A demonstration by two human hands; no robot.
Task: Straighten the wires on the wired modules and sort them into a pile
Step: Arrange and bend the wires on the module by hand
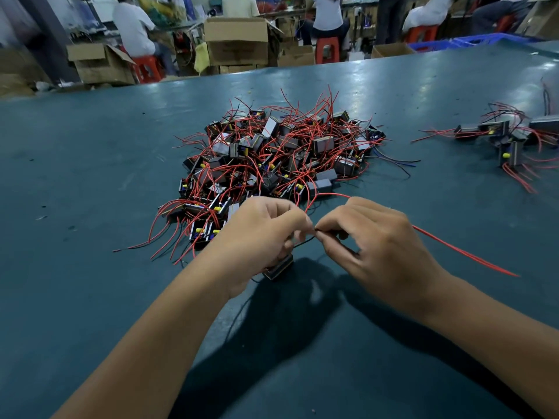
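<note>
A big tangled heap of small dark wired modules (pixel 272 158) with red wires lies mid-table. Just in front of it, my left hand (pixel 260 237) grips one module (pixel 279 266), which pokes out below my palm just above the table. My right hand (pixel 372 237) pinches a thin black wire (pixel 304 242) of that module between thumb and forefinger, close to my left fingertips. A long red wire (pixel 465 254) runs out from behind my right hand toward the lower right. A smaller group of modules (pixel 508 137) with wires laid out sits at the far right.
The green table (pixel 90 176) stretches wide on both sides of the heap. Beyond its far edge stand cardboard boxes (pixel 236 40), red stools (pixel 326 49) and seated people. A blue crate (pixel 472 40) sits at the back right.
</note>
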